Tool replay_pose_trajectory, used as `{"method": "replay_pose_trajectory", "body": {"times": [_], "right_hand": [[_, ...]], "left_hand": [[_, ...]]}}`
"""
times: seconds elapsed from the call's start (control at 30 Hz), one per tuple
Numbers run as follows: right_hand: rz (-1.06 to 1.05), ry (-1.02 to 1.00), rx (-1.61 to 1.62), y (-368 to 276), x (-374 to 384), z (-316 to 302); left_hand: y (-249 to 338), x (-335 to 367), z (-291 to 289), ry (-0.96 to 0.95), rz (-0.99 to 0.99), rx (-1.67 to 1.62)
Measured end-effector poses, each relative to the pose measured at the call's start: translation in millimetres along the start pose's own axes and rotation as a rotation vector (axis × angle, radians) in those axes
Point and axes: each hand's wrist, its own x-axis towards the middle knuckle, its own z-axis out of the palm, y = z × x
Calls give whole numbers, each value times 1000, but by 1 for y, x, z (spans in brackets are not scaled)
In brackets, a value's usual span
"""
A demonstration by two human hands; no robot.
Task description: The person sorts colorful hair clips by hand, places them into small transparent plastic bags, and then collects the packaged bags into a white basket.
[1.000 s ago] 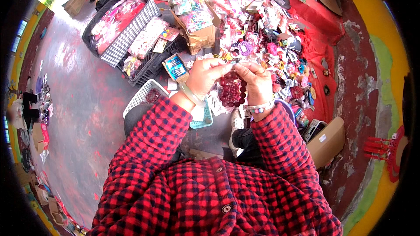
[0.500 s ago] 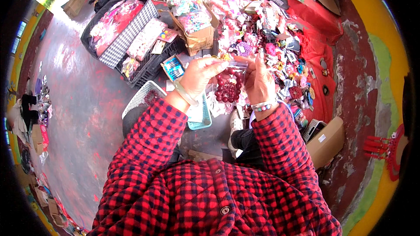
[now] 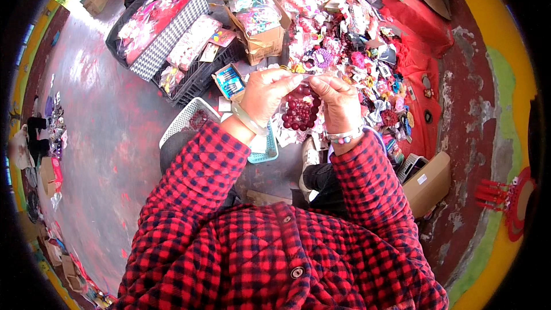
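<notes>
"Head view, from where I stand: what's held?"

"Left hand [image 3: 263, 96] and right hand [image 3: 341, 106] each pinch the top of a clear bag [image 3: 306, 88]; dark-red beads [image 3: 299, 116] hang inside, between them."

"What's around the beads?"

"Small carton [image 3: 229, 83] at ten o'clock, teal basket [image 3: 263, 159] at seven, trinket heap [image 3: 357, 58] between one and two."

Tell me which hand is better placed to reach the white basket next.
Probably the left hand: it is nearer the white basket, while the right hand is farther across. Both pinch the bag.
</notes>
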Motion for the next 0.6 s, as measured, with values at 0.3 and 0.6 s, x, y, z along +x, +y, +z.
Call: {"method": "replay_pose_trajectory", "body": {"times": [0.3,0.6], "right_hand": [[143,177,170,-1,6,-8],[116,231,420,5,15,-19]], "left_hand": [[11,4,1,-104,-201,-410],[-9,5,2,-238,-194,-231]]}}
